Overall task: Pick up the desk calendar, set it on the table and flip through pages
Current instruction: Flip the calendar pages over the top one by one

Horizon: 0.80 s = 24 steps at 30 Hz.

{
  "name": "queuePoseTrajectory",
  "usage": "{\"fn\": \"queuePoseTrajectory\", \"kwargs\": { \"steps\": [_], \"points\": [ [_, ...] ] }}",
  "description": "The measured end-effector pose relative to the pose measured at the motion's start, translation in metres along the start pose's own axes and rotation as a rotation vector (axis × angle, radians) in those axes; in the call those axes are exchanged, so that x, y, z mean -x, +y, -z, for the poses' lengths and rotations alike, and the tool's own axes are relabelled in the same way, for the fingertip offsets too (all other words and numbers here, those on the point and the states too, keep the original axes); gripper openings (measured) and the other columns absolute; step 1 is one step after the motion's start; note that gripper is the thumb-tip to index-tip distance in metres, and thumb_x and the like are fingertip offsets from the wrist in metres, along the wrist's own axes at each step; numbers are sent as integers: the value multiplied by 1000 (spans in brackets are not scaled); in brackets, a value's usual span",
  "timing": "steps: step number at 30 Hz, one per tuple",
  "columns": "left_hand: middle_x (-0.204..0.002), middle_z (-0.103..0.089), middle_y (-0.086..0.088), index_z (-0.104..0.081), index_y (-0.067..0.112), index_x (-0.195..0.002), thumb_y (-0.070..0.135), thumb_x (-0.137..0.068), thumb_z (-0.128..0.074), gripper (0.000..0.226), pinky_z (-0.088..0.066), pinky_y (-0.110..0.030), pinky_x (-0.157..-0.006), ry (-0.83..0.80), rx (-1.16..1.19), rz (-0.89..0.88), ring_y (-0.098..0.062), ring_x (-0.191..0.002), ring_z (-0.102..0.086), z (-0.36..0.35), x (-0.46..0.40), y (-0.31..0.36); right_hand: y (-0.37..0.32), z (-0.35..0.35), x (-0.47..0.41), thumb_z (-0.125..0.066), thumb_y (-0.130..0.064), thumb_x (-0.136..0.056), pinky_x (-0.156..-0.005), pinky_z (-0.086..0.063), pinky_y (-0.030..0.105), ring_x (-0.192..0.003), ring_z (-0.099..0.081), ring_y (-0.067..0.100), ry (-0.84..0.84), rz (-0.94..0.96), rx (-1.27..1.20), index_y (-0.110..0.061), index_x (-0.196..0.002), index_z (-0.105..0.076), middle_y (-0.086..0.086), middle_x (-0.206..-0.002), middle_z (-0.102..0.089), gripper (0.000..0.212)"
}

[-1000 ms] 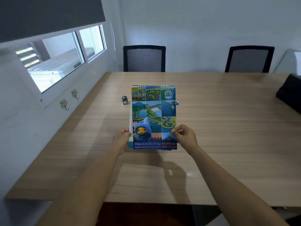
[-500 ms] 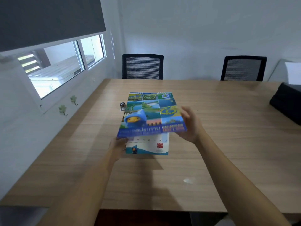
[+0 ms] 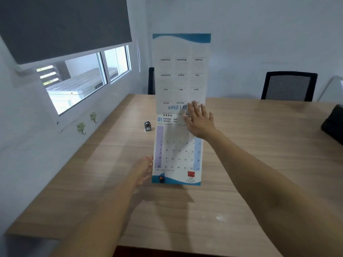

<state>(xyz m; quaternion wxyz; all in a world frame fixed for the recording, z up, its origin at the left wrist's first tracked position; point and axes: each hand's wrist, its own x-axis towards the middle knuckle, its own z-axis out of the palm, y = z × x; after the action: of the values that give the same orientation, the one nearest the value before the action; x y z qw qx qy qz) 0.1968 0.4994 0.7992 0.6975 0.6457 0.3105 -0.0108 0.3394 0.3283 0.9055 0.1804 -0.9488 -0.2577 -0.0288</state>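
Note:
The desk calendar [image 3: 177,154] stands upright over the wooden table [image 3: 250,164], its bottom edge near the table top. Its January page faces me. The cover page [image 3: 181,71] is flipped up above the wire binding and shows a small year overview upside down. My left hand [image 3: 143,170] grips the calendar's lower left edge. My right hand [image 3: 199,120] is spread flat with fingers apart against the binding and the raised cover's lower right.
A small metal object [image 3: 147,126] stands on the table just left of the calendar. Two black chairs [image 3: 289,86] sit at the far side. A dark bag [image 3: 333,123] lies at the right edge. A window is in the wall on the left.
The colourful cover has swung from half-lifted to fully upright above the binding, exposing the January page. My right hand moved up to the binding. The left hand stays at the lower left edge.

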Motion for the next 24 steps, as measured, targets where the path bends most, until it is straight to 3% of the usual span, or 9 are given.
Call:
{"fn": "queuePoseTrajectory", "kwargs": {
  "steps": [3,6,11,14,17,20,21,22,24],
  "points": [
    [-88,-72,3,-63,32,-92,23,-94,-39,25,-48,-28,-69,-32,-25,7,-12,-86,-64,-3,1,0,8,-8,-5,-10,-58,-93,-115,12,53,-149,17,20,-25,-49,87,-27,-151,9,-7,-161,17,69],
    [-69,-74,10,-64,34,-83,22,-93,-44,25,-47,-27,-66,-33,-30,-3,-9,-82,-62,-3,0,1,12,-12,-11,-10,-60,-93,-114,11,57,-149,15,22,-46,-74,104,-26,-152,8,-5,-162,14,70],
    [-89,-71,-1,-63,29,-89,25,-94,-43,20,-47,-37,-92,-32,-34,6,-14,-87,-63,-3,-8,-4,16,-18,-11,-13,-59,-93,-114,12,55,-148,19,23,8,-88,71,-26,-151,12,-1,-161,19,71],
    [-101,-68,-3,-62,27,-95,26,-94,-42,21,-45,-37,-93,-46,-15,29,-17,-93,-62,-1,-12,-5,22,-33,7,-15,-56,-95,-117,7,51,-148,16,21,165,-212,-239,-22,-150,15,3,-160,20,72],
    [-101,-68,-4,-62,26,-96,27,-95,-41,22,-45,-37,-93,-49,-3,40,-18,-94,-62,-2,-13,-5,30,-56,35,-22,-46,-96,-117,-17,51,-147,-13,26,223,-432,-745,-18,-149,-14,5,-159,-13,61],
    [-105,-69,-6,-64,22,-104,27,-95,-43,23,-42,-41,-103,-61,-21,56,-23,-105,-62,-4,-13,-5,41,-79,73,-12,-51,-98,-90,-48,37,-113,-56,19,-41,-562,-1286,-20,-137,-40,4,-135,-52,57],
    [-110,-68,-7,-63,20,-110,28,-95,-43,26,-40,-43,-106,-62,-23,63,-24,-109,-60,-4,-13,-5,44,-83,84,-7,-53,-97,-79,-50,29,-99,-60,13,-117,-565,-1373,-24,-134,-45,1,-130,-57,60],
    [-113,-67,-8,-61,18,-115,28,-95,-43,29,-38,-43,-107,-64,-21,67,-25,-112,-59,-4,-14,-6,47,-86,93,-4,-55,-97,-78,-47,25,-97,-61,9,-161,-568,-1413,-26,-135,-45,-3,-131,-57,63],
    [-115,-66,-7,-58,16,-121,28,-94,-43,33,-38,-42,-106,-72,-17,65,-25,-114,-58,-4,-13,-7,54,-92,102,-1,-58,-95,-98,-35,28,-124,-51,14,-214,-573,-1473,-24,-145,-34,-3,-143,-49,69]
  ]
}}
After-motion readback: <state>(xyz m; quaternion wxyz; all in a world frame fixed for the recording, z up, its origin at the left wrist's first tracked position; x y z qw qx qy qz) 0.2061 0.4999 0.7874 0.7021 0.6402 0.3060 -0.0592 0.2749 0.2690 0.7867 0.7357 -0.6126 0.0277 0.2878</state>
